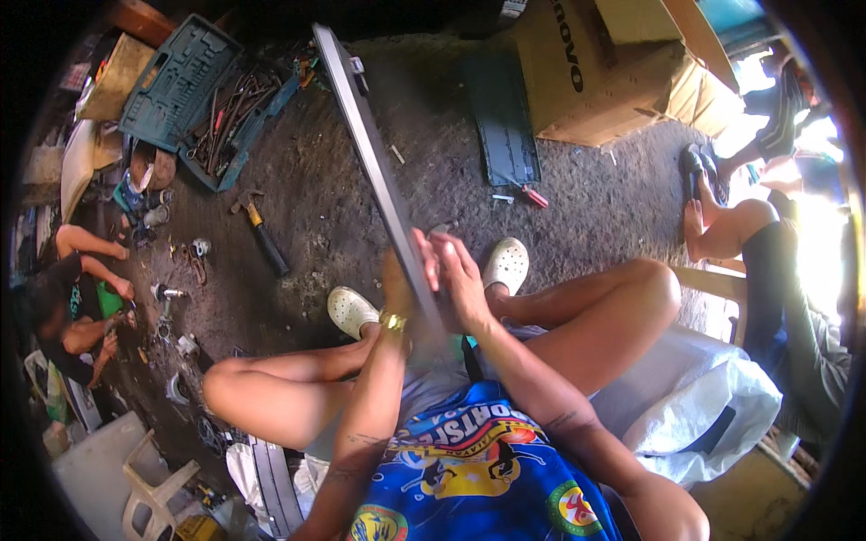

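A thin flat panel with a silver edge stands upright, nearly edge-on, between my knees; its exact kind does not show. A small dark fitting sticks out near its far end. My left hand, with a gold watch at the wrist, grips the panel's left side, and fingertips show past the edge. On the other side my right hand presses bent fingers against the panel, somewhat blurred. The panel's near end is smeared by motion above my lap.
A hammer lies left of the panel. An open teal tool case holds tools. A dark flat plate and a red-handled screwdriver lie before a cardboard box. Other people sit left and right.
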`<state>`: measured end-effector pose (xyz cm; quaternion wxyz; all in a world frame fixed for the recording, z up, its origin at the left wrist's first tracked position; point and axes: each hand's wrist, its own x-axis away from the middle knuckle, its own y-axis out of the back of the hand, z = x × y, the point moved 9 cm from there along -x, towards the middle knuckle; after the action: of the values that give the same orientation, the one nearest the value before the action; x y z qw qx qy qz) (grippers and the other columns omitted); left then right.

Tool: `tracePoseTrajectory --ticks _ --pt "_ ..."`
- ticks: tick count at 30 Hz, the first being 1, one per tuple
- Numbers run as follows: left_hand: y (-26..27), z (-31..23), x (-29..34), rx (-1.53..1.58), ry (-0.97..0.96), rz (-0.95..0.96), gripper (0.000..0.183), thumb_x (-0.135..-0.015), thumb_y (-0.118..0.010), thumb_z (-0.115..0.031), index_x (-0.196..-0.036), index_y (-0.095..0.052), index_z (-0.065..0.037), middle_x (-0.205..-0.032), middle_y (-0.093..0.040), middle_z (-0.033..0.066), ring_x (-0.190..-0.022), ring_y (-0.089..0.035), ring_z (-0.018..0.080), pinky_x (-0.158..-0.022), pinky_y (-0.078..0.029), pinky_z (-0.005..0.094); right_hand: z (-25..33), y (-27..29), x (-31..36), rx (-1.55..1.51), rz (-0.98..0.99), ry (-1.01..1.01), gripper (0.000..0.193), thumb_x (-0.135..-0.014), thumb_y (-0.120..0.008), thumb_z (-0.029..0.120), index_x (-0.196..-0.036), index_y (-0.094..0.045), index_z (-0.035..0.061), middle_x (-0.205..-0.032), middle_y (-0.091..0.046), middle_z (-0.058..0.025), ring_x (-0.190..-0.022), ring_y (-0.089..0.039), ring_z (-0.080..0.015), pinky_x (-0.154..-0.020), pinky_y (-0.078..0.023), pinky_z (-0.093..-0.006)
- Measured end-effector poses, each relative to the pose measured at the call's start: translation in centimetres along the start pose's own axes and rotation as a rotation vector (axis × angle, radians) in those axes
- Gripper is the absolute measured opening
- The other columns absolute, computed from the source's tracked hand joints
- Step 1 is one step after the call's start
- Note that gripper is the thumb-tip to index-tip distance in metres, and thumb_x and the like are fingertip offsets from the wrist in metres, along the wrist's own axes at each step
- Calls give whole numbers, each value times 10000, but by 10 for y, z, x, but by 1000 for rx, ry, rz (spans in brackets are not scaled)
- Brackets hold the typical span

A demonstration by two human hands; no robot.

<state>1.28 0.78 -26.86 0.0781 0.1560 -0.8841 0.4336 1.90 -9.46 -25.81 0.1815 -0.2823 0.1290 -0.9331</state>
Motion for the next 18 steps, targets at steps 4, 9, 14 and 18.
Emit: tracePoseTrajectory --ticks 4,9,14,18 --pt "101 117 31 -153 475 -518 519 -1014 -510 -585 -993 -653 -87 -876 -690 39 -754 -651 149 -668 -531 291 -84 48 4 54 -353 -232 560 -1052 -424 498 -1152 -699 20 -979 -675 -48 -901 -606 -148 -799 -470 -299" --pt "166 141 22 -688 561 -592 832 -932 -474 -766 -1210 -691 -12 -1191 -696 161 -1048 -661 276 -927 -491 372 -180 75 -17 -136 -175 -359 372 -1024 -443 264 -1223 -673 50 -990 -716 -85 -860 -668 -175 -792 -529 -349" --pt "80 72 -14 -1047 355 -207 1025 -907 -354 -839 -1338 -602 58 -1355 -590 315 -1306 -554 394 -1110 -380 395 -153 78 -26 115 -352 -187 412 -1047 -408 225 -1395 -566 70 -1209 -693 -103 -1103 -655 -248 -943 -503 -351" --pt "52 22 -29 -1642 408 57 639 -940 -673 -475 -1356 -577 1 -1083 -717 227 -1022 -698 351 -917 -531 455 -98 13 -46 851 -58 69 373 -943 -528 145 -1297 -612 63 -1238 -657 -172 -1205 -585 -342 -1000 -488 -409"
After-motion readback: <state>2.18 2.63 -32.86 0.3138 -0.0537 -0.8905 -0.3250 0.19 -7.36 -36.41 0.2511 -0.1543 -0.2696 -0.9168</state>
